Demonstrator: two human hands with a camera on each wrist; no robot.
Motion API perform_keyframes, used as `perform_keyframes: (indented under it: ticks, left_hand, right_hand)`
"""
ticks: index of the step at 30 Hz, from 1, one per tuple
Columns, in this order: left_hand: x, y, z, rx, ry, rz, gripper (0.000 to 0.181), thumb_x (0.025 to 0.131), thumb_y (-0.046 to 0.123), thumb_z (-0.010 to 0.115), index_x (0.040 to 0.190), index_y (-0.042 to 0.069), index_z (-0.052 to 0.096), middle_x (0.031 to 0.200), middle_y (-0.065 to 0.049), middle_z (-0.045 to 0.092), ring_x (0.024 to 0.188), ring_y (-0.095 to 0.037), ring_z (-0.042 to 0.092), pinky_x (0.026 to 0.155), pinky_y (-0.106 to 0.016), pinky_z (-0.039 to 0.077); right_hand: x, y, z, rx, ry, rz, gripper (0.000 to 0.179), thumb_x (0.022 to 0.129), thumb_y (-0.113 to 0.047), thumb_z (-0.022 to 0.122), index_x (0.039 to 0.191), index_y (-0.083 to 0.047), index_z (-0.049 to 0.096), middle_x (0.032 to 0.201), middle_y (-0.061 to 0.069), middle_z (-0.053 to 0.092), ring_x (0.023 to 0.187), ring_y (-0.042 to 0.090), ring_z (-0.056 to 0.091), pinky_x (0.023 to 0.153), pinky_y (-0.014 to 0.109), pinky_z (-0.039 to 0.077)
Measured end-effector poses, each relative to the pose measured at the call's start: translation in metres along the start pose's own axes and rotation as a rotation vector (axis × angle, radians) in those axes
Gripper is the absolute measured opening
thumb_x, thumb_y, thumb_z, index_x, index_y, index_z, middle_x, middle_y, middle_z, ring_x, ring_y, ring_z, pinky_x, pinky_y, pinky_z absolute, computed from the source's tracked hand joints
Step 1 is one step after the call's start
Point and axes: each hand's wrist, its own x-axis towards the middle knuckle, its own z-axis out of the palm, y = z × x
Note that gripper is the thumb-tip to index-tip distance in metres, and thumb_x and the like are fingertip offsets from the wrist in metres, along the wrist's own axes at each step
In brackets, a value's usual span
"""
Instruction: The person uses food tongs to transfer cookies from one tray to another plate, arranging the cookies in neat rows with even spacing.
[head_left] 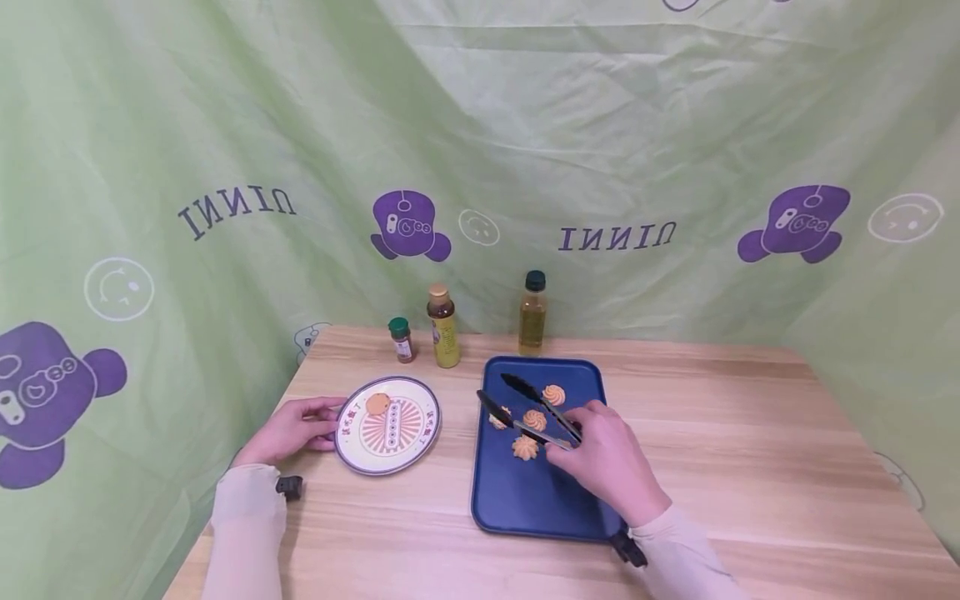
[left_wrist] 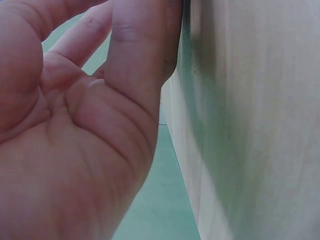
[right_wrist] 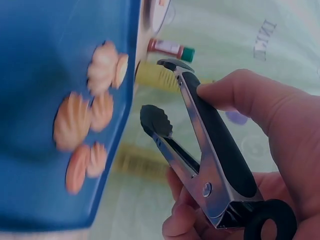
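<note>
My right hand (head_left: 600, 450) grips a pair of black-tipped metal tongs (right_wrist: 215, 135) over the blue tray (head_left: 517, 508). The tongs' arms stand apart, with nothing between their tips. Several swirl-shaped cookies (head_left: 534, 420) lie beneath and around them on the tray; the right wrist view shows these cookies (right_wrist: 72, 121) in a cluster. My left hand (head_left: 296, 429) is at the left rim of a round patterned plate (head_left: 412, 454), fingers fairly straight and touching its edge. One cookie (head_left: 378, 404) sits on the plate's upper left part. In the left wrist view the left hand (left_wrist: 80, 130) shows its palm, and the fingertips are out of sight.
Behind the plate stand a small green-capped spice jar (head_left: 402, 342) and a yellow-labelled bottle (head_left: 443, 329). A dark-capped oil bottle (head_left: 532, 317) stands behind the tray. Everything rests on a wooden table (head_left: 750, 467), with a green printed curtain (head_left: 480, 125) around its back and sides.
</note>
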Motion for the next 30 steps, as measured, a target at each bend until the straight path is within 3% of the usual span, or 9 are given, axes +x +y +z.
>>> perform_keyframes:
  ticks: [15, 30]
  left_hand:
    - [0.000, 0.003, 0.000, 0.008, 0.000, -0.009, 0.060, 0.108, -0.004, 0.066, 0.164, -0.011, 0.045, 0.131, -0.028, 0.061, 0.094, -0.017, 0.077, 0.087, -0.036, 0.076]
    - [0.001, 0.000, 0.002, 0.006, 0.010, -0.019, 0.058, 0.108, -0.003, 0.066, 0.163, -0.010, 0.048, 0.128, -0.025, 0.062, 0.093, -0.017, 0.078, 0.087, -0.035, 0.076]
  right_hand:
    - [-0.008, 0.048, -0.032, -0.060, 0.015, 0.059, 0.045, 0.081, -0.028, 0.089, 0.111, 0.005, 0.082, 0.092, 0.012, 0.068, 0.075, 0.023, 0.058, 0.060, 0.034, 0.050]
    - [-0.009, 0.054, -0.035, -0.086, -0.012, 0.062, 0.033, 0.080, -0.027, 0.088, 0.097, 0.000, 0.082, 0.083, 0.008, 0.061, 0.069, 0.022, 0.052, 0.055, 0.032, 0.041]
